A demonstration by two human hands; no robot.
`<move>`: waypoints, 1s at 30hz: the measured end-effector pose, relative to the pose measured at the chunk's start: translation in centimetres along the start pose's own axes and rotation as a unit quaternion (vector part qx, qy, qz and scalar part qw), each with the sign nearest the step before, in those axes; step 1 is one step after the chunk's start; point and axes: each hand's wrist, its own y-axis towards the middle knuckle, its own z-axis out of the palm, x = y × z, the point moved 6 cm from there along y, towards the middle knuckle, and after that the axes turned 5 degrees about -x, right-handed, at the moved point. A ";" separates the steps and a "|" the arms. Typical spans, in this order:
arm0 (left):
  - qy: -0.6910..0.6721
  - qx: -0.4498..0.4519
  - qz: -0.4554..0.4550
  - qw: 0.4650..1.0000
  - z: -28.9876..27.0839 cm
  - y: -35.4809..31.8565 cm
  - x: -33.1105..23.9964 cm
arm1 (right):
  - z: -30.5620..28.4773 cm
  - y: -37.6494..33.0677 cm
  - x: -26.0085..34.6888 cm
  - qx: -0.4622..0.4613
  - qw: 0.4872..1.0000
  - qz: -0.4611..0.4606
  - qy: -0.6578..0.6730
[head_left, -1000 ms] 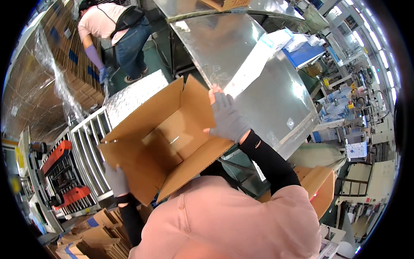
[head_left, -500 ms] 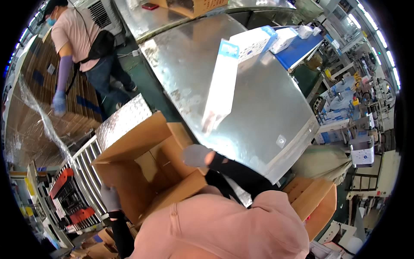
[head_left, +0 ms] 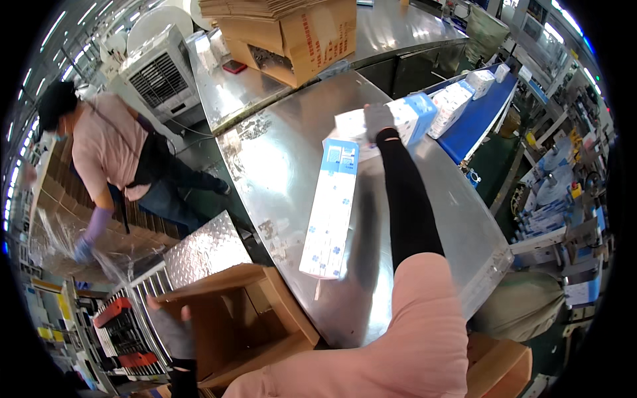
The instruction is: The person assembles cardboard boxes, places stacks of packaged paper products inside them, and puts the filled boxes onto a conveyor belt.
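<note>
White-and-blue pack [head_left: 417, 113] sat on the metal tabletop [head_left: 461, 219], right hand [head_left: 379, 119] over it; couldn't tell if clamped. Long pack [head_left: 330, 212] lay nearer the wearer. Left hand [head_left: 174, 331] was at the open carton's [head_left: 222, 328] left wall, grip unclear. Blue conveyor [head_left: 458, 142] beyond, co-worker [head_left: 109, 142] at left. Half a second earlier, right hand was at the carton.

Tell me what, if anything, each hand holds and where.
The left hand holds the open cardboard box by its left edge. The right hand is at a white-and-blue carton; whether it grips cannot be told.
</note>
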 end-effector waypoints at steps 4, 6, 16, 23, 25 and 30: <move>-0.412 0.110 0.082 0.901 0.0 8.8 -21.5 | -3.1 -3.9 4.9 0.070 0.982 0.053 0.165; -0.338 0.205 0.133 0.909 5.9 11.3 -32.3 | -1.2 -7.3 3.3 -0.031 0.965 0.152 0.210; -0.640 0.319 -0.141 0.685 16.1 16.2 -29.7 | 0.3 -26.3 0.6 0.048 0.948 0.165 0.268; -0.476 0.268 0.064 0.836 -3.9 10.1 -5.2 | 0.9 -32.8 3.8 0.047 0.648 0.220 0.728; -0.561 0.263 0.196 0.760 -12.9 4.4 -3.9 | -4.1 -33.2 6.6 -0.031 0.650 0.132 0.748; -0.416 0.180 0.301 0.839 -5.3 -7.4 -1.1 | -24.1 -39.5 23.0 -0.167 0.673 -0.263 0.671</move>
